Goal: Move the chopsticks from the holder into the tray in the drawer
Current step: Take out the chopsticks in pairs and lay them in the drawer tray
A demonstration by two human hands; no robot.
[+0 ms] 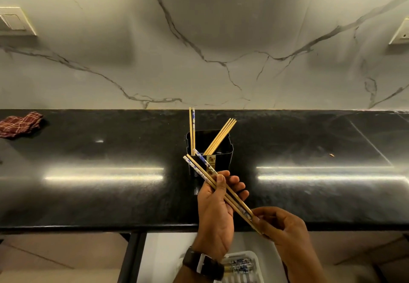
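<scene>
Both hands pinching one chopstick bundle (218, 190)

Left hand (215, 211) is gripping mid-length; right hand (281, 227) is pinching the five-o'clock tips; blue-patterned ends are pointing toward eleven o'clock.

Bare forearms; the left wrist wears a dark-strapped watch (202, 265) with a white buckle piece.

You have a bundle of light bamboo chopsticks with blue-and-white patterned tops (223, 192) lying slanted, tops up-left. More plain bamboo chopsticks (218, 137) lean right in the black square plastic holder (223, 149) on the counter, and two others (192, 131) stand upright at its left wall. Below, the white plastic tray in the drawer (252, 258) already has patterned chopsticks lying in it.
</scene>
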